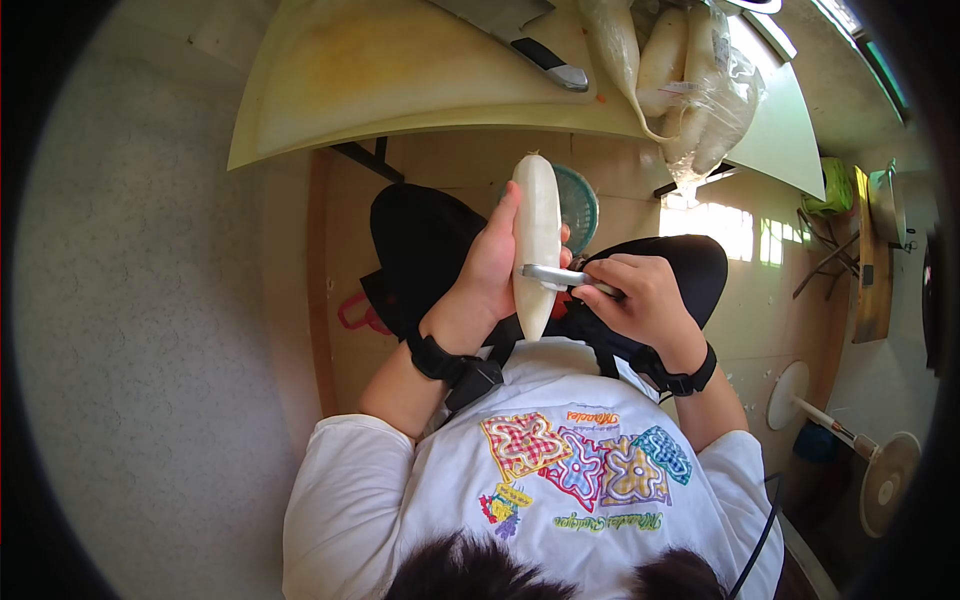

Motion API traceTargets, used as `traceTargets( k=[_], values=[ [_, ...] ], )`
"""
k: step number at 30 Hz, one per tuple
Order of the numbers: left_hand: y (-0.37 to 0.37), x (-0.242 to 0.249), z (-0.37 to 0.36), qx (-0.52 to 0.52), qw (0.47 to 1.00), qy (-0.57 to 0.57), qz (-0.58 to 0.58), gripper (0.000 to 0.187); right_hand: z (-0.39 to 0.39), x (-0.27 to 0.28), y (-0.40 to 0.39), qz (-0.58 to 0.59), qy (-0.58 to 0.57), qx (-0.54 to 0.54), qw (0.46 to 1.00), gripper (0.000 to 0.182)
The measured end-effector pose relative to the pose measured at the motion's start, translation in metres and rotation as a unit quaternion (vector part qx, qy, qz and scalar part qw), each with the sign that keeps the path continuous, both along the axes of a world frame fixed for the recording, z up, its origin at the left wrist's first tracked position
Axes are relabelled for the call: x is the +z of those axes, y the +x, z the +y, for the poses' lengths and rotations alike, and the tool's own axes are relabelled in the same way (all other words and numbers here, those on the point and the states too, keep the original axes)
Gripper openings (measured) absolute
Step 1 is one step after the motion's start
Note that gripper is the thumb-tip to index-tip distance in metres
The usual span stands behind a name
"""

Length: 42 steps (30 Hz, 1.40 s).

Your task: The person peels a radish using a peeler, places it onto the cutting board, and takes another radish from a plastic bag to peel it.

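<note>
A long white radish [537,215] is held upright over the lap, its pointed end toward the body. My left hand [490,260] wraps round it from the left, with fingertips showing on its right side. My right hand [642,298] grips the handle of a metal peeler [550,275], whose head lies across the lower part of the radish. Behind the radish, a teal basket [580,205] is partly visible on the floor.
A table [430,100] spans the top, bearing a knife [545,62] and a plastic bag of white radishes [700,85]. A standing fan [888,484] is at the lower right. A wall [150,330] runs along the left.
</note>
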State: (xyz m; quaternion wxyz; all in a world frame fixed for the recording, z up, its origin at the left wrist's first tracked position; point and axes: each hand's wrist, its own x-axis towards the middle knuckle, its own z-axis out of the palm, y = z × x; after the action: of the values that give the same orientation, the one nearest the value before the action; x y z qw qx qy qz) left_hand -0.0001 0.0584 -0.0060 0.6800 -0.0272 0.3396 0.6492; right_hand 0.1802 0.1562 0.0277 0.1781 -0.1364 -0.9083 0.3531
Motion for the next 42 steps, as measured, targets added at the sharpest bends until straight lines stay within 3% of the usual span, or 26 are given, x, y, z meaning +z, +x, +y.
traceTargets(
  k=[18,20,27,42],
  values=[
    [0.005,0.002,-0.009,-0.063,0.997,-0.001,-0.038,0.066,0.004,-0.003,-0.003,0.014,0.020,-0.066,0.998,0.017],
    [0.010,0.002,-0.007,-0.057,0.998,-0.030,-0.001,0.074,0.005,-0.004,-0.003,0.017,0.018,-0.069,0.997,0.018],
    [0.011,0.009,-0.011,-0.077,0.996,-0.026,-0.035,0.077,0.009,-0.002,-0.001,0.003,0.024,-0.089,0.996,0.019],
    [0.014,0.010,-0.015,-0.094,0.993,0.042,-0.053,0.072,0.017,-0.005,-0.002,0.036,0.041,-0.101,0.993,0.019]
  ],
)
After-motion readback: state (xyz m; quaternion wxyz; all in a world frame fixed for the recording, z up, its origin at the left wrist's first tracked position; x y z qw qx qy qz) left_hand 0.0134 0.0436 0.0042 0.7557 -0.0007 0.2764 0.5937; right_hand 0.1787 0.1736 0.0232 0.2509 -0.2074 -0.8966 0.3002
